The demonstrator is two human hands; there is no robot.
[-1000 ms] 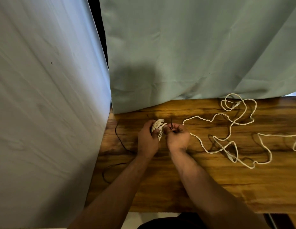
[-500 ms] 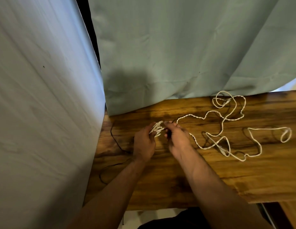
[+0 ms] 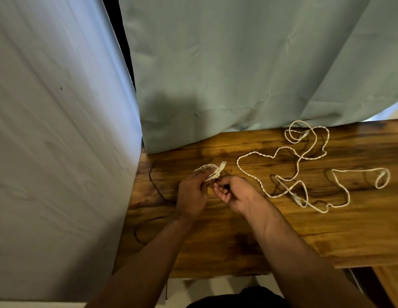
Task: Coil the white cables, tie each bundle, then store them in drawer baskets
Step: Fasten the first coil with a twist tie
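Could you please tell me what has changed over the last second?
The right hand has drawn slightly back from the coiled bundle, pinching a small dark piece. The left hand still grips the bundle; the loose white cables lie unmoved on the table.

cables (image 3: 282,150): white | table (image 3: 238,230): brown woodgrain | curtain (image 3: 238,63): pale green | thin cord (image 3: 157,187): black

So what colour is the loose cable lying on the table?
The loose cable is white, partly twisted; the head view shows it.
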